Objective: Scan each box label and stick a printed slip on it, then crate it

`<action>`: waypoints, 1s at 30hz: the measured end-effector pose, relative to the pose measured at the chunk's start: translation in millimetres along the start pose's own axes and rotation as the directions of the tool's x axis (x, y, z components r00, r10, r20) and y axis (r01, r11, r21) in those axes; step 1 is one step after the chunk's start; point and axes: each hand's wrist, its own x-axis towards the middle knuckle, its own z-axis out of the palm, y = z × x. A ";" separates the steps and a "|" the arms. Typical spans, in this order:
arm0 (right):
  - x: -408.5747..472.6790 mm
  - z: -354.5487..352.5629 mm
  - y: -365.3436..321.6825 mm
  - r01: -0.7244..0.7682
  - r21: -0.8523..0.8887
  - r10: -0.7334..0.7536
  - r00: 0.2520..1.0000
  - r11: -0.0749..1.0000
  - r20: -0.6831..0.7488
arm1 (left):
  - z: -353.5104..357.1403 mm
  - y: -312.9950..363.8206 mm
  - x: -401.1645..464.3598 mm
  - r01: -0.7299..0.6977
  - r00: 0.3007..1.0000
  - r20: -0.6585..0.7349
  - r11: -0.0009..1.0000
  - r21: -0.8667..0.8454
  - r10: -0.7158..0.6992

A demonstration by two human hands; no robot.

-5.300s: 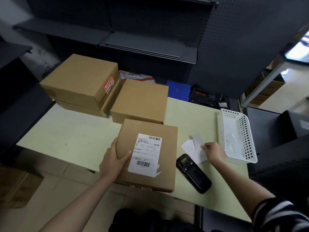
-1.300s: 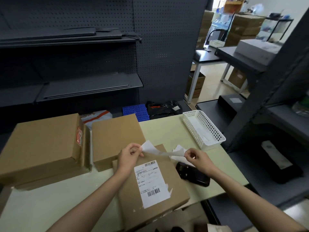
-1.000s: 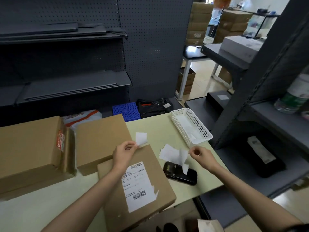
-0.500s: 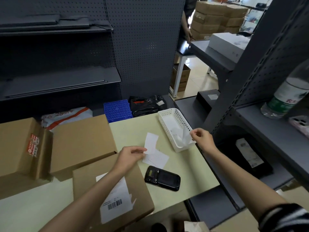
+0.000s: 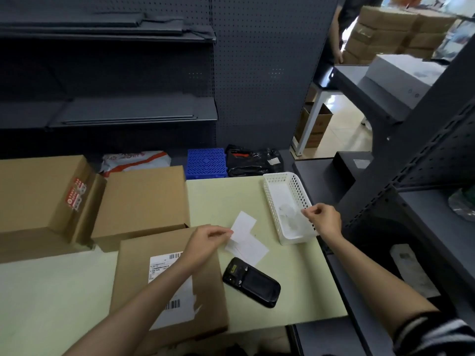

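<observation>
The pale green tabletop (image 5: 64, 286) fills the lower half of the frame. At the left edge sits a big cardboard box (image 5: 33, 191) with a red sticker on its side, and just right of it a plain brown box (image 5: 144, 201). In front of those, at lower centre, lies the labelled box (image 5: 133, 263), flat, its white shipping label (image 5: 177, 304) facing up and partly covered by my left forearm. A white perforated basket (image 5: 272, 199) stands at the right side of the tabletop. A black handheld scanner (image 5: 252, 282) lies just right of the labelled box. My left hand (image 5: 205, 241) is above that box's far right corner, fingers pinching a white slip (image 5: 243, 224); more loose slips (image 5: 250, 249) lie beneath it on the tabletop. My right hand (image 5: 325, 220) hovers at the basket's near right rim, fingers curled; it seems to pinch a thin clear backing strip, though it is too faint to be sure.
</observation>
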 end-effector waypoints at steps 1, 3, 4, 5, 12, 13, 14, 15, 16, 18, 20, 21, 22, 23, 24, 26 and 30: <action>1.1 2.3 -1.6 0.008 -0.003 -0.008 1.000 1.000 0.008 | 0.0 -0.4 -0.9 0.012 1.000 -0.028 1.000 -0.014 -0.012; 1.6 6.5 -5.4 0.028 0.000 -0.028 0.999 1.000 0.023 | -1.4 -2.0 -1.4 0.032 0.996 -0.086 0.999 0.000 -0.032; 1.4 8.7 -7.3 0.042 0.004 -0.042 0.999 0.999 0.027 | -2.7 -3.1 -1.3 0.041 0.992 -0.118 0.999 0.019 -0.038; 0.8 10.7 -8.8 0.056 0.009 -0.056 0.998 0.998 0.028 | -4.2 -3.9 -1.0 0.052 0.988 -0.147 0.998 0.021 -0.048; -24.1 41.4 -49.8 0.225 0.214 -0.287 0.901 0.951 0.326 | -21.2 -6.1 -4.7 0.113 0.957 -0.266 0.993 -0.037 -0.118; -31.9 47.4 -59.3 0.246 0.232 -0.321 0.868 0.941 0.379 | -24.8 -7.1 -6.2 0.119 0.953 -0.275 0.992 -0.035 -0.124; -39.7 54.7 -68.7 0.260 0.251 -0.348 0.834 0.932 0.429 | -28.7 -8.6 -8.4 0.126 0.950 -0.285 0.991 -0.035 -0.131; -47.0 62.6 -77.3 0.266 0.272 -0.369 0.799 0.925 0.475 | -32.8 -9.9 -10.9 0.135 0.946 -0.293 0.990 -0.030 -0.138; -54.0 71.3 -85.2 0.269 0.290 -0.387 0.768 0.918 0.510 | -37.3 -11.3 -13.8 0.144 0.943 -0.299 0.989 -0.026 -0.145; -65.6 91.1 -98.1 0.282 0.300 -0.406 0.733 0.911 0.545 | -47.9 -14.2 -20.9 0.149 0.941 -0.303 0.989 -0.021 -0.148; -75.0 110.4 -108.5 0.299 0.281 -0.409 0.718 0.912 0.564 | -60.4 -17.4 -28.4 0.142 0.945 -0.296 0.990 -0.010 -0.139; -78.7 119.4 -112.9 0.303 0.270 -0.405 0.712 0.914 0.573 | -66.9 -19.5 -31.5 0.141 0.948 -0.287 0.990 -0.002 -0.135; -82.1 127.6 -117.2 0.301 0.256 -0.395 0.707 0.919 0.587 | -73.7 -22.4 -33.8 0.142 0.951 -0.277 0.990 0.005 -0.135; -85.3 135.0 -121.3 0.299 0.243 -0.385 0.699 0.923 0.603 | -80.3 -25.2 -35.9 0.146 0.954 -0.267 0.989 0.017 -0.136; -88.0 141.9 -124.8 0.294 0.227 -0.370 0.694 0.929 0.617 | -86.6 -28.1 -37.5 0.153 0.956 -0.258 0.988 0.031 -0.140; -94.1 152.9 -132.0 0.295 0.204 -0.355 0.678 0.933 0.644 | -98.5 -33.2 -40.8 0.161 0.958 -0.248 0.986 0.046 -0.145; -105.9 171.8 -143.2 0.332 0.183 -0.367 0.666 0.925 0.649 | -120.6 -46.5 -42.0 0.190 0.950 -0.265 0.980 0.065 -0.167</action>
